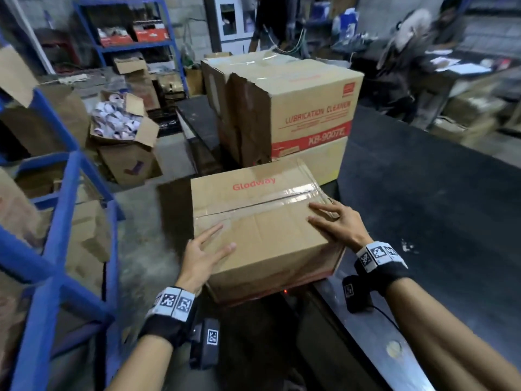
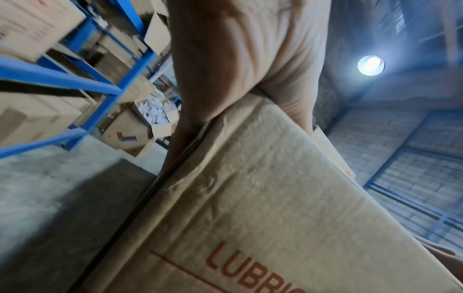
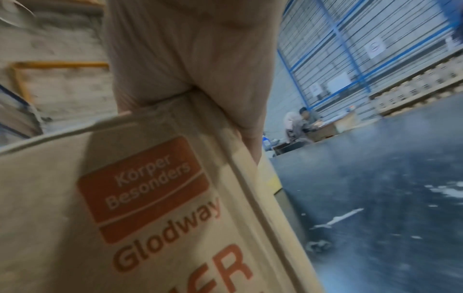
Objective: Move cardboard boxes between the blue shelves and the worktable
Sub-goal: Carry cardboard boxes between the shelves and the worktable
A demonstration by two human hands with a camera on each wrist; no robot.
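A taped cardboard box (image 1: 259, 221) printed "Glodway" sits on the near left corner of the dark worktable (image 1: 423, 207), its left part hanging past the edge. My left hand (image 1: 210, 249) lies on the box's near left top corner with straight fingers. Spread flat, my right hand (image 1: 332, 220) rests on the top by the right edge. In the left wrist view my left hand (image 2: 238, 59) presses the edge of the box (image 2: 250, 198). In the right wrist view my right hand (image 3: 195, 59) lies over the rim of the box (image 3: 125, 198).
A bigger "Lubrication Cleaner" box (image 1: 310, 114) stands on the table just behind. Blue shelves (image 1: 64, 221) holding cardboard boxes stand close on the left. An open box of white rolls (image 1: 121, 119) sits on the floor. People sit at a desk (image 1: 417, 52) far right.
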